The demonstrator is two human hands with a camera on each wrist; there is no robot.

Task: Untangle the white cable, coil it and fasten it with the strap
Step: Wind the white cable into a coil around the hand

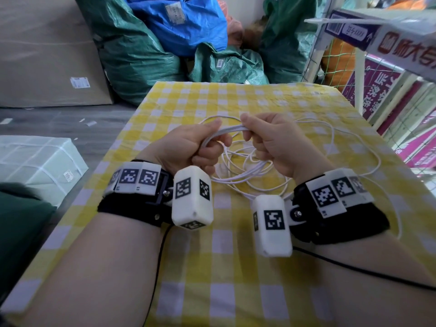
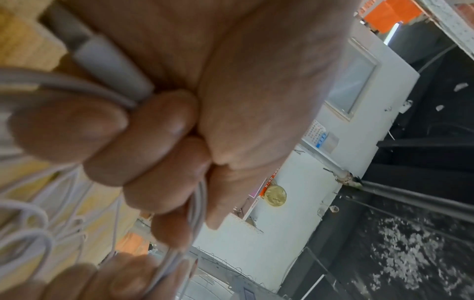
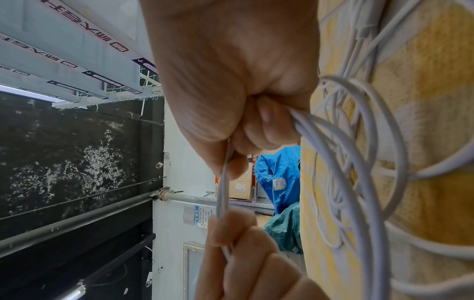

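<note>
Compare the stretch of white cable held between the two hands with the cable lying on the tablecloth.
The held stretch is several strands gathered side by side, lifted and pulled fairly straight between the left hand and right hand. The cable on the tablecloth lies slack in loose, overlapping loops. Both are the same thin white cable.

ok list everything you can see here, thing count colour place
white cable: one, white, loose loops on the tablecloth, several strands bunched between both hands
tablecloth: one, yellow and white check, covering the table
sacks: several, green and blue, piled beyond the table's far edge
flat cardboard box: one, brown, far left
strapped package: one, pale green, floor at left
shelf rack: one, white, upper right
strap: not visible
wrist cameras: two, white with black markers, on black wristbands
left hand: gripping the bunched strands
right hand: gripping the same bunch
</note>
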